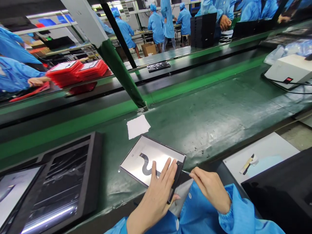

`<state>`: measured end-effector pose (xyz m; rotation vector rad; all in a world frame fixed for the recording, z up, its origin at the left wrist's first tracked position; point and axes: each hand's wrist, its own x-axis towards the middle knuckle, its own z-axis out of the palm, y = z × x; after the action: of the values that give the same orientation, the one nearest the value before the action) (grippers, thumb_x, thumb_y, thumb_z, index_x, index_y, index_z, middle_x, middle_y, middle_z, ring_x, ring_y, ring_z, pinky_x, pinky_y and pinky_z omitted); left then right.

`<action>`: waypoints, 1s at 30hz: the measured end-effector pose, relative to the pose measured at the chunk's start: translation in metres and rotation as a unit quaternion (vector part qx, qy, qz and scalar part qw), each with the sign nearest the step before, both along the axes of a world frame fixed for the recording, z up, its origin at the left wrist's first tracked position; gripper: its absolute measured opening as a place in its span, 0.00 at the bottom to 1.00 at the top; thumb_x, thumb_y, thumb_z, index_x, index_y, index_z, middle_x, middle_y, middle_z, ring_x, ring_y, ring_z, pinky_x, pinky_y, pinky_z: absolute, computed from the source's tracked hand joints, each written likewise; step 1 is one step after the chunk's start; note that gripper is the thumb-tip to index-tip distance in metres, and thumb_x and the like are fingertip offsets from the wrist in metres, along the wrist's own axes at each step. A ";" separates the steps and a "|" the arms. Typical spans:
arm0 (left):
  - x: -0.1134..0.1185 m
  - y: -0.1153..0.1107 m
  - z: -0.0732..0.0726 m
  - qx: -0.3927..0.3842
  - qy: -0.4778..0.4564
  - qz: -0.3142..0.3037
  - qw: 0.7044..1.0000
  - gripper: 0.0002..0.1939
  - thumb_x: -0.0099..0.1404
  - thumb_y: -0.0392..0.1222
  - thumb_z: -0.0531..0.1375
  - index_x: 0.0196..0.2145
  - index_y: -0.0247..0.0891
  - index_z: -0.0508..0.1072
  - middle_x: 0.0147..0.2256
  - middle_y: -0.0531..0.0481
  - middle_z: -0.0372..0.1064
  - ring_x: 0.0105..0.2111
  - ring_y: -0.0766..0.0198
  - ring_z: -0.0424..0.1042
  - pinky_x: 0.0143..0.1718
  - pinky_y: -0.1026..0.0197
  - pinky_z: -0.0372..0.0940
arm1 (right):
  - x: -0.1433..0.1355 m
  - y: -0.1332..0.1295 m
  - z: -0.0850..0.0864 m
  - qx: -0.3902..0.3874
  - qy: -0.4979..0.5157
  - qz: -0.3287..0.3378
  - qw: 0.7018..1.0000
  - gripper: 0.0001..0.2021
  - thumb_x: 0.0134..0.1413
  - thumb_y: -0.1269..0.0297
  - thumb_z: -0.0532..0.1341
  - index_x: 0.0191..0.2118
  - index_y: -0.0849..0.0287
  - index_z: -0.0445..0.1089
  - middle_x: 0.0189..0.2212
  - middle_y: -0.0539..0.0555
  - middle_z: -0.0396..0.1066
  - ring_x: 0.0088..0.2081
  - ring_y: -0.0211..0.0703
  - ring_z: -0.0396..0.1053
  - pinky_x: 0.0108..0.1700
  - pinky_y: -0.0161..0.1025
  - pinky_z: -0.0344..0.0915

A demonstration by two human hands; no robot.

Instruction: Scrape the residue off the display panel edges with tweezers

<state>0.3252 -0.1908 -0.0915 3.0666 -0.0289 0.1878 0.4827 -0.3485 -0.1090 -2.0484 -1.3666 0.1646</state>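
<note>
A flat display panel (136,159) with a silvery back and a dark curved flex cable (145,164) lies at the bench's front edge, its near right corner jutting over. My left hand (158,191) holds it, long fingers stretched flat across the back and thumb by the dark right edge. My right hand (211,187) is closed in a pinch on a thin metallic tool (186,172), mostly hidden by the fingers. The tool's tip meets or nearly meets the panel's right edge; I cannot tell which. White paper sheets (138,126) lie just behind the panel.
A black foam tray (94,162) with film-covered panels stands at left. A green post (122,74) rises behind the papers. A white box-shaped device (290,70) with a cable sits far right. A knife (248,165) lies on a white board at right. Co-workers in blue work beyond.
</note>
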 end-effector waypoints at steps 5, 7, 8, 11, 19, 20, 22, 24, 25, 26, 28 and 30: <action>0.000 0.000 0.000 -0.001 0.001 0.001 1.000 0.37 0.77 0.48 0.44 0.71 0.25 0.30 0.70 0.34 0.45 0.72 0.43 0.34 0.66 0.30 0.27 | 0.004 0.001 -0.003 -0.077 0.074 -0.003 0.994 0.20 0.74 0.58 0.45 0.28 0.53 0.59 0.19 0.47 0.70 0.22 0.40 0.72 0.25 0.35 0.52; 0.001 0.000 0.000 0.003 0.004 0.001 1.000 0.37 0.77 0.48 0.45 0.71 0.25 0.30 0.70 0.34 0.45 0.72 0.43 0.34 0.66 0.30 0.26 | 0.005 0.002 -0.002 -0.113 0.101 -0.010 0.988 0.18 0.72 0.60 0.48 0.27 0.53 0.59 0.18 0.47 0.69 0.22 0.41 0.71 0.26 0.35 0.51; 0.001 0.000 0.000 0.005 0.006 0.001 1.000 0.37 0.77 0.48 0.46 0.71 0.25 0.31 0.70 0.34 0.45 0.72 0.43 0.34 0.66 0.30 0.26 | 0.006 0.003 -0.002 -0.128 0.120 -0.014 0.984 0.18 0.71 0.61 0.50 0.26 0.53 0.59 0.18 0.46 0.69 0.22 0.41 0.71 0.26 0.35 0.51; 0.000 0.000 0.000 0.014 0.012 0.000 1.000 0.37 0.76 0.46 0.48 0.72 0.27 0.34 0.70 0.34 0.44 0.71 0.42 0.35 0.66 0.29 0.27 | 0.007 0.006 0.001 -0.153 0.172 -0.025 0.973 0.19 0.70 0.62 0.51 0.24 0.54 0.59 0.19 0.46 0.68 0.22 0.40 0.69 0.28 0.35 0.50; -0.002 0.001 -0.006 0.034 0.012 -0.001 0.999 0.36 0.71 0.42 0.57 0.71 0.42 0.46 0.71 0.32 0.41 0.71 0.37 0.36 0.62 0.23 0.36 | 0.003 0.005 -0.001 -0.159 0.167 -0.032 0.972 0.16 0.70 0.60 0.51 0.27 0.53 0.60 0.20 0.46 0.70 0.24 0.41 0.71 0.27 0.35 0.51; -0.002 0.001 -0.006 0.035 0.012 0.000 0.999 0.36 0.71 0.43 0.58 0.71 0.42 0.47 0.71 0.32 0.41 0.71 0.37 0.36 0.62 0.23 0.36 | 0.001 0.004 -0.002 -0.148 0.157 -0.029 0.976 0.14 0.70 0.60 0.51 0.30 0.53 0.61 0.20 0.46 0.70 0.23 0.42 0.72 0.27 0.35 0.52; -0.002 0.000 -0.007 0.037 0.011 0.004 0.999 0.37 0.71 0.45 0.59 0.71 0.42 0.47 0.71 0.32 0.40 0.71 0.36 0.36 0.62 0.23 0.36 | -0.002 0.002 -0.005 -0.113 0.136 -0.017 0.984 0.11 0.70 0.58 0.52 0.34 0.53 0.60 0.20 0.45 0.71 0.22 0.42 0.72 0.26 0.35 0.53; -0.002 -0.001 -0.007 0.037 0.013 0.009 0.999 0.38 0.71 0.47 0.59 0.71 0.42 0.45 0.71 0.33 0.38 0.71 0.37 0.36 0.62 0.23 0.35 | -0.003 0.000 -0.006 -0.073 0.102 0.001 0.992 0.13 0.72 0.57 0.48 0.34 0.53 0.59 0.21 0.46 0.71 0.22 0.42 0.72 0.25 0.35 0.53; -0.002 -0.001 -0.007 0.037 0.015 0.013 0.999 0.38 0.71 0.47 0.58 0.72 0.43 0.44 0.72 0.34 0.38 0.71 0.37 0.36 0.62 0.23 0.34 | -0.003 -0.001 -0.006 -0.056 0.079 0.010 0.995 0.16 0.74 0.56 0.45 0.34 0.53 0.58 0.22 0.47 0.71 0.22 0.41 0.73 0.25 0.35 0.54; -0.002 -0.002 -0.007 0.034 0.018 0.015 0.999 0.38 0.72 0.46 0.57 0.72 0.42 0.42 0.72 0.35 0.38 0.71 0.38 0.35 0.63 0.24 0.33 | -0.003 -0.001 -0.005 -0.043 0.056 0.017 0.997 0.18 0.75 0.55 0.42 0.32 0.53 0.58 0.23 0.48 0.72 0.23 0.41 0.73 0.25 0.35 0.54; -0.002 -0.001 -0.006 0.021 0.016 0.014 1.000 0.38 0.74 0.45 0.53 0.72 0.37 0.37 0.71 0.35 0.40 0.71 0.40 0.34 0.64 0.26 0.31 | -0.001 0.000 -0.003 -0.030 0.020 0.025 0.999 0.23 0.75 0.54 0.38 0.31 0.53 0.58 0.23 0.48 0.71 0.22 0.39 0.72 0.25 0.34 0.54; -0.001 0.000 -0.005 -0.002 0.010 0.010 1.000 0.38 0.76 0.45 0.49 0.72 0.29 0.32 0.71 0.34 0.43 0.72 0.43 0.34 0.65 0.28 0.29 | 0.000 0.001 -0.002 -0.027 0.008 0.023 0.999 0.24 0.75 0.52 0.37 0.29 0.53 0.58 0.22 0.48 0.70 0.20 0.38 0.70 0.25 0.34 0.53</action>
<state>0.3241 -0.1909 -0.0960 3.0662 0.0027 0.1591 0.4830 -0.3478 -0.1112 -2.0572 -1.4138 0.2399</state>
